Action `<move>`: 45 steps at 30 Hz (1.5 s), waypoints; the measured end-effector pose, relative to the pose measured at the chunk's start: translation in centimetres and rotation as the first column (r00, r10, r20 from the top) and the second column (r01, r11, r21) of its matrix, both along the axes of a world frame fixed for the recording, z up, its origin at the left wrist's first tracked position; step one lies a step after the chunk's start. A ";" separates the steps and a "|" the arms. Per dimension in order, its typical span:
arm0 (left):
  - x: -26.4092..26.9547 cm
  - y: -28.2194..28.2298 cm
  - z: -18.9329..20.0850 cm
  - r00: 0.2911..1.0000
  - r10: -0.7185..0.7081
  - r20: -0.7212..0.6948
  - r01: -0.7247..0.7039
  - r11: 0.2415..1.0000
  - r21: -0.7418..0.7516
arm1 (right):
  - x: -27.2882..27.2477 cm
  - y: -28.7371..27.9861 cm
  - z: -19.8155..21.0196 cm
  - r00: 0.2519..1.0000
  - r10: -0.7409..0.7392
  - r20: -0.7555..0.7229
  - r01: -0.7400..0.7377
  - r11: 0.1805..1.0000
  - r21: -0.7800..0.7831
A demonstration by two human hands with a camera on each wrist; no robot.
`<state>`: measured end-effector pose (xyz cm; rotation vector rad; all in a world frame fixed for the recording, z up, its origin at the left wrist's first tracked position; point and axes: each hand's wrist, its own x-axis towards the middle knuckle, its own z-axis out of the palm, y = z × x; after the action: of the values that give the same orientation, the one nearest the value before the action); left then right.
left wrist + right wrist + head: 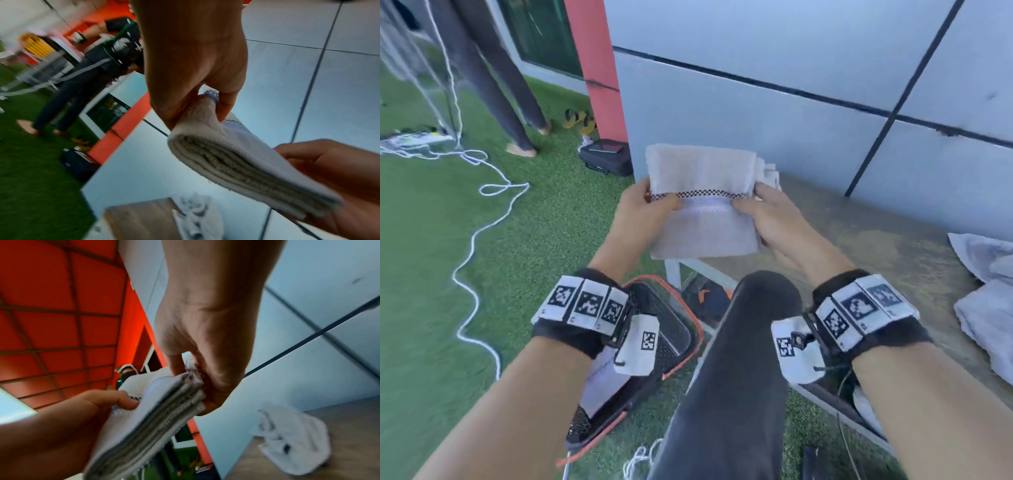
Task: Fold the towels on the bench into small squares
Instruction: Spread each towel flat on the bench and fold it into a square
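A white towel [702, 202] with a black checked stripe is folded into a thick square and held in the air above the bench's left end. My left hand [645, 209] pinches its left edge, thumb on top. My right hand [767, 212] pinches the right edge the same way. The left wrist view shows the stacked layers of the towel [242, 168] end-on, below my left hand [195, 91]. From the right wrist, the folded towel [156, 410] sits under the thumb of my right hand [197, 366].
The wooden bench [866, 246] runs along a grey panelled wall [791, 120]. Crumpled white towels [989, 294] lie at its right end. A black mesh bag [654, 342] and white cable [472, 240] lie on the green turf. Someone stands at far left [510, 102].
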<state>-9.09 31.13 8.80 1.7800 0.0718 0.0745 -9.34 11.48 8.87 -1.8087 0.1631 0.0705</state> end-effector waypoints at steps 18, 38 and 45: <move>-3.0 12.9 -35.0 0.642 0.305 -0.703 -0.173 0.951 0.255 | 3.3 18.0 -26.8 0.813 0.279 -0.510 -0.541 0.685 -0.488; 1.5 11.7 -43.5 0.505 0.185 -0.843 -0.072 0.982 0.172 | 7.3 18.0 -37.4 0.610 0.329 -0.721 -0.701 0.648 -0.297; 1.5 11.5 -42.0 0.511 0.198 -0.837 -0.127 0.980 0.154 | 7.1 18.2 -36.0 0.637 0.345 -0.690 -0.686 0.661 -0.303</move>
<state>-7.63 42.58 -33.22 1.7188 0.9766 -0.6994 -2.25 29.72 -27.14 -2.3097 0.0542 1.1508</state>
